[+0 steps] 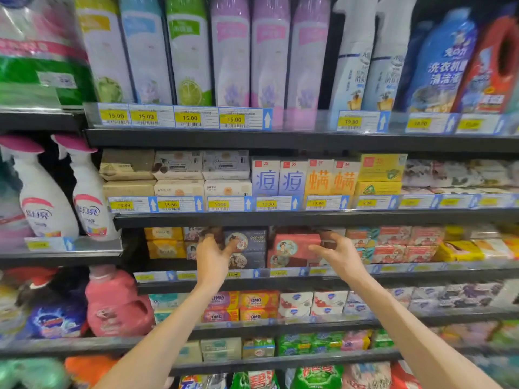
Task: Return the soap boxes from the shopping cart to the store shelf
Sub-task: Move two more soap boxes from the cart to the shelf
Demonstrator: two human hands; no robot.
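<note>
Both my hands are up at the third shelf [280, 279]. My left hand [213, 255] has its fingers curled round the top dark-blue soap box [247, 240], thumb on its round portrait label. My right hand [334, 255] pinches the right end of the red soap box [295, 247], which sits on the same shelf beside the blue stack. Tags above read 13.80, 10.90, 13.90. Orange boxes [258, 300] below read "OMO".
</note>
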